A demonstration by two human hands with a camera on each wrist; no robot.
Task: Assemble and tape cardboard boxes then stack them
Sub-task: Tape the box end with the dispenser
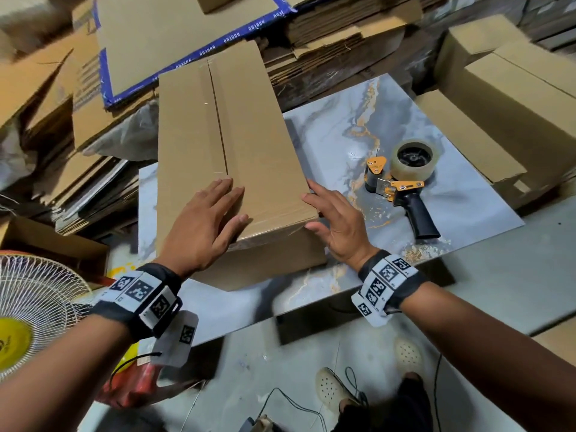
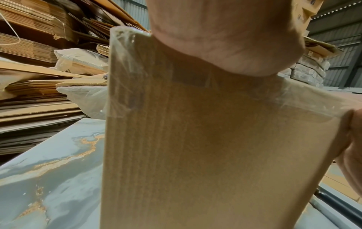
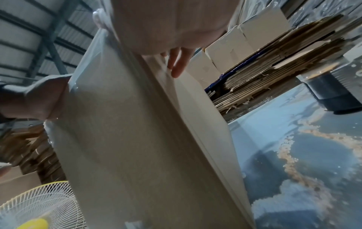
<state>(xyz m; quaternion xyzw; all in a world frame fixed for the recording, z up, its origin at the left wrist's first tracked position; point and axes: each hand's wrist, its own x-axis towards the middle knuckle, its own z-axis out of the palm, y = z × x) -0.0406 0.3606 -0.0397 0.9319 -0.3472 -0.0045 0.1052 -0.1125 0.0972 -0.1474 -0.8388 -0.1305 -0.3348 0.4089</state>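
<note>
My left hand (image 1: 204, 224) lies flat with straight fingers on top of the long cardboard box (image 1: 230, 145), near its closest end, beside the seam where the flaps meet. My right hand (image 1: 338, 226) is spread wide against the box's right corner, fingers straight, thumb touching the near end face. The box lies lengthwise on the marbled table (image 1: 349, 120), clear tape over its near edge. The tape gun (image 1: 402, 182) sits on the table, to the right of the box.
</note>
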